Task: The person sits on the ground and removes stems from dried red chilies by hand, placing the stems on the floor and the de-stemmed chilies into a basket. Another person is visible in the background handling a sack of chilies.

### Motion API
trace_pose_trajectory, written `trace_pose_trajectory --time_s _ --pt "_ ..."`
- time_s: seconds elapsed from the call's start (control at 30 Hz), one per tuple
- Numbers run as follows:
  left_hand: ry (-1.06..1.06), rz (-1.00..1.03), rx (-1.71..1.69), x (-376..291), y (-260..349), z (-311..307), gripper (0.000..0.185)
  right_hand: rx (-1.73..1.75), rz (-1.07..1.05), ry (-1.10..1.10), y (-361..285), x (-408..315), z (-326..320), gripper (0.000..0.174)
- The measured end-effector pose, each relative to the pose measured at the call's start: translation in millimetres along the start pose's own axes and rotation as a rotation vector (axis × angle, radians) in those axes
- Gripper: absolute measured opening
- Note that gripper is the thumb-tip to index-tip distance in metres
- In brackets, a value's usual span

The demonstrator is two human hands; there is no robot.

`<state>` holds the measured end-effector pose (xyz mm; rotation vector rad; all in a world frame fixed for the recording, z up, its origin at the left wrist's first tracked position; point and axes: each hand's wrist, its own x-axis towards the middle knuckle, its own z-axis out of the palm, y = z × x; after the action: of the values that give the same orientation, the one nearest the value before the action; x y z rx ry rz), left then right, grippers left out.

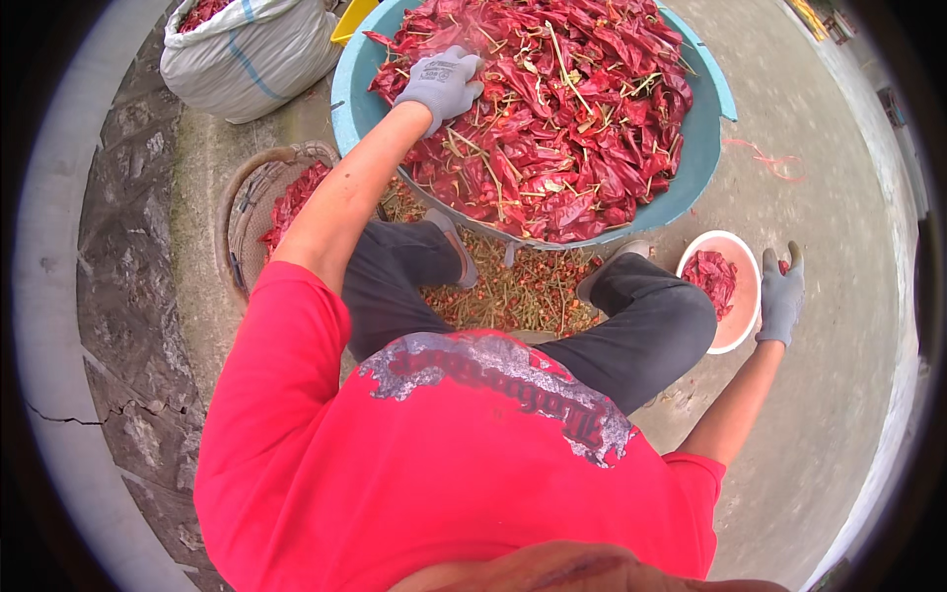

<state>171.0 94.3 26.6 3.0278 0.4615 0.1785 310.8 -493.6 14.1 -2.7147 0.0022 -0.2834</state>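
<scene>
My left hand (442, 85), in a grey work glove, rests on the heap of dried red chili peppers (547, 140) near its left side. Its fingertips lie against the pods, and whether they grip one is unclear. The heap fills a large blue round tub (710, 148) before me. Off to the right, my gloved right hand (782, 300) hovers beside a white-rimmed pink bowl (740, 325) with some chili pods (712, 281) in it. Its fingers are spread, and a small red piece (784, 268) shows between them, perhaps held, perhaps behind.
A woven basket (240, 196) with more chilies stands by my left leg. Behind it sits a white woven sack (244, 63) of chilies, with a yellow object (355, 21) next to it. Stems and bits (510, 288) litter the floor between my feet. Pink string (769, 157) lies right.
</scene>
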Motion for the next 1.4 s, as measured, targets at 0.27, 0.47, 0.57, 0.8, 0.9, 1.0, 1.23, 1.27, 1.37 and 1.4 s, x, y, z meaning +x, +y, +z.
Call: trace_pose_trajectory --time_s 0.27,0.47,0.57,0.8,0.9,1.0,1.23,1.27,1.37,1.4 --pt "0.0 0.0 -1.045 -50.0 65.0 -38.2 0.039 1.047 -0.202 -0.865 -235.8 -78.2 -16.1 0.036" --pt "-0.07 0.123 -1.311 -76.8 110.1 -34.1 0.035 0.858 -0.622 -0.678 -289.0 -76.0 48.5 0.058" --pt "-0.095 0.156 -1.429 -82.4 119.2 -36.3 0.043 0.848 -0.614 -0.7 -282.9 -80.4 59.2 0.06" --pt "-0.184 0.108 -1.452 -93.3 115.7 -38.5 0.043 0.546 -0.664 -0.464 -275.6 -86.4 57.8 0.049" --pt "-0.069 0.088 -1.094 -93.2 122.7 -37.8 0.033 0.543 -0.72 -0.511 -274.9 -90.5 73.1 0.049" --pt "0.014 0.095 -1.085 -93.7 117.2 -19.9 0.028 0.444 -0.711 -0.617 -279.0 -93.0 69.8 0.054" --pt "0.453 0.419 -0.418 -105.5 102.0 -7.6 0.015 0.81 -0.55 -0.991 -277.3 -112.1 83.9 0.041" --pt "0.454 0.419 -0.417 -107.4 100.2 -6.7 0.014 0.831 -0.451 -1.101 -278.3 -113.6 78.9 0.041" --pt "0.354 0.259 -0.676 -116.2 98.5 -7.0 0.015 0.855 -0.435 -1.167 -281.9 -121.1 73.9 0.039" --pt "0.302 0.179 -0.806 -118.7 99.9 -8.5 0.016 0.856 -0.516 -1.105 -281.0 -122.4 79.0 0.039"
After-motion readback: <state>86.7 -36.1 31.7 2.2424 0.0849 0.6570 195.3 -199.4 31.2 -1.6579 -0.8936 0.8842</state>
